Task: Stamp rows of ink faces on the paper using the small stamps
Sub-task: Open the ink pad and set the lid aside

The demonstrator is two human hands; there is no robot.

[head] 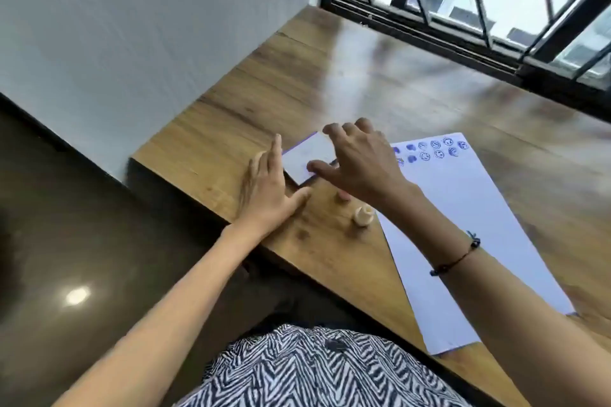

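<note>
A white sheet of paper [463, 225] lies on the wooden table [330, 82], with two short rows of blue ink faces [436, 149] stamped at its far end. A small white box with a blue edge [307, 155], perhaps the ink pad, lies left of the paper. My right hand [360, 162] hovers over this box with fingers spread, holding nothing. My left hand [267, 188] rests flat on the table against the box's left side, fingers straight. Two small wooden stamps stand near the table's front: one pale [363, 215], one partly under my right hand [342, 196].
A white wall runs along the table's left end. A black barred window [479, 10] lines the far side. The table's near edge runs diagonally past my lap, with dark shiny floor [82, 241] to the left.
</note>
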